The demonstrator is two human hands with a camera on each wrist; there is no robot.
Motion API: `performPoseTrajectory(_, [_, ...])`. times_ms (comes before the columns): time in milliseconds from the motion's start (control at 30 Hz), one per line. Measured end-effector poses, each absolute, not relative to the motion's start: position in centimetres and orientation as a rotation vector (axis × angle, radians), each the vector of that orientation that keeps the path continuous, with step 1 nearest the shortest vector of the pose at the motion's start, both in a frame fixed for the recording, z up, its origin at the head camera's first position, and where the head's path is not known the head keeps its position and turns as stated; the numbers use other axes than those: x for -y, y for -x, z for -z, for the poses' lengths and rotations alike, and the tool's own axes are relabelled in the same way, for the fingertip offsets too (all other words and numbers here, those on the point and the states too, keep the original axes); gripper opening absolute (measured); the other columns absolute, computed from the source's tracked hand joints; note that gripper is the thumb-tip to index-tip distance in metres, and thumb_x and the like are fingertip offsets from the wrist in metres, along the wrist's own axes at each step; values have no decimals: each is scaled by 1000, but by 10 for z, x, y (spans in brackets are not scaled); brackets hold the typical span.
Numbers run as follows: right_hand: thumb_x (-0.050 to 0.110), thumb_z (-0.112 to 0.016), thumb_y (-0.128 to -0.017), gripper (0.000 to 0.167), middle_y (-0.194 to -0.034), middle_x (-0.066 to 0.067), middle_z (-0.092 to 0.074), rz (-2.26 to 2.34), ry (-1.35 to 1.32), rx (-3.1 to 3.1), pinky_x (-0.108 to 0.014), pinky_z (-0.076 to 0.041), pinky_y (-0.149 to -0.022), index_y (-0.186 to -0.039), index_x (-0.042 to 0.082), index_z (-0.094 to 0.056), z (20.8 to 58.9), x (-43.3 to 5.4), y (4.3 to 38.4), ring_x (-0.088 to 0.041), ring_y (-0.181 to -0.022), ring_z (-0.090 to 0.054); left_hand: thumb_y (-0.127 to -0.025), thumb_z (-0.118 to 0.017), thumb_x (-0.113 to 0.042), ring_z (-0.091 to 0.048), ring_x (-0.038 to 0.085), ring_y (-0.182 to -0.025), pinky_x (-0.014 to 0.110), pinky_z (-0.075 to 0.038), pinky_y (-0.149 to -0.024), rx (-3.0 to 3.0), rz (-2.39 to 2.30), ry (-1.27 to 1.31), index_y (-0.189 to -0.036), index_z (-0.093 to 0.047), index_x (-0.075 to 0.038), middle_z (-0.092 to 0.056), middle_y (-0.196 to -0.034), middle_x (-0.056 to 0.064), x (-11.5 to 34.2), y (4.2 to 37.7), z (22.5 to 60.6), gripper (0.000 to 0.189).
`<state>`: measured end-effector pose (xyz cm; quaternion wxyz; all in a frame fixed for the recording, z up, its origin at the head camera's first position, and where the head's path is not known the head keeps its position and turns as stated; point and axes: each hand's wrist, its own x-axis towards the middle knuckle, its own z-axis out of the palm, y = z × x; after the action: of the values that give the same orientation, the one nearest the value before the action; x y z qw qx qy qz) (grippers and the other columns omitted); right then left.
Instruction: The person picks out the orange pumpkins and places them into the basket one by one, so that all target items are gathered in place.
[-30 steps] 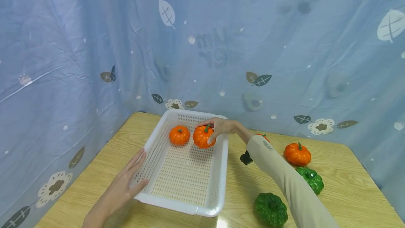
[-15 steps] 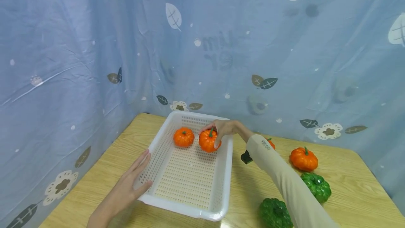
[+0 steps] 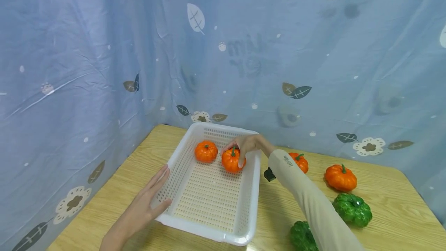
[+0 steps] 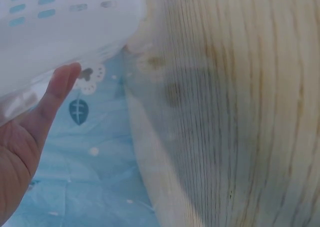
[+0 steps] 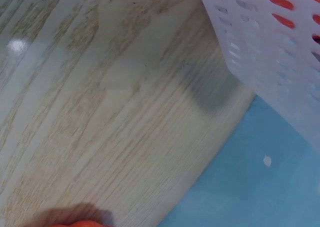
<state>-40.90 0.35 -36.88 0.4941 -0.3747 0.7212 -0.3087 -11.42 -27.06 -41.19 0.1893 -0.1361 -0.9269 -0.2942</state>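
Observation:
In the head view, a white perforated plastic basket point(image 3: 209, 232) stands on the wooden table. My right hand point(image 3: 248, 145) reaches over its right rim and grips a small orange pumpkin point(image 3: 230, 162) from above, inside the far right part. Whether this pumpkin touches the basket floor is hard to tell. Another orange pumpkin point(image 3: 206, 151) lies in the basket to its left. My left hand point(image 3: 143, 200) rests along the basket's left side, thumb spread from the straight fingers. The left wrist view shows part of that hand point(image 4: 22, 149) by the basket wall. The right wrist view misses my right hand.
To the right of the basket lie an orange pumpkin point(image 3: 300, 162) partly behind my sleeve, another orange pumpkin point(image 3: 340, 177), a green pumpkin point(image 3: 352, 209) and a second green pumpkin point(image 3: 302, 236). A patterned blue curtain point(image 3: 223, 69) hangs behind the table.
The gripped pumpkin has come down a little and slightly nearer within the basket, my right hand moving with it. My left hand keeps its place. The whole head view has shifted slightly.

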Motion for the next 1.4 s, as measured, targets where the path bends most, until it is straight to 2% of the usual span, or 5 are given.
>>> performPoseTrajectory(200, [-13,-78,-69,75,-137,-3,-51,669,911,-1801,-31,-47,-97,-137,6,-52,377,1,408,-18,-119,-50,-87,-69,-19,-26,28,-140,3,-7,-104,2628,844,363,-147,-32,0,-24,-157,11,271,115,411,73])
performPoseTrajectory(433, [-18,-72,-72,72,-139,-6,-48,672,875,-1753,-32,-47,-97,-138,2,-50,379,3,411,-19,-118,-51,-88,-68,-22,-29,40,-137,1,-7,-102,2671,899,313,-148,-31,-2,-23,-157,10,270,114,409,73])
performPoseTrajectory(967, [-20,-68,-75,78,-145,-6,-40,527,849,-1715,-29,-43,-101,-144,9,-44,373,5,415,-17,-124,-45,-88,-68,-22,-28,40,-137,1,-6,-102,2688,908,288,-148,-32,-1,-23,-157,10,269,115,408,73])
performPoseTrajectory(1233, [-17,-69,-76,85,-158,-8,-17,472,895,-1757,-35,-28,-113,-149,13,-37,368,1,416,-24,-144,-14,-88,-68,-22,-28,41,-137,1,-6,-102,2681,909,297,-147,-32,-1,-23,-157,10,269,114,408,73])
performPoseTrajectory(1400, [-18,-68,-75,82,-155,-8,-24,455,936,-1756,-36,-28,-113,-146,9,-40,365,1,418,-24,-140,-20,-88,-68,-22,-28,41,-137,1,-6,-101,2685,905,292,-148,-32,0,-23,-157,11,268,114,407,72])
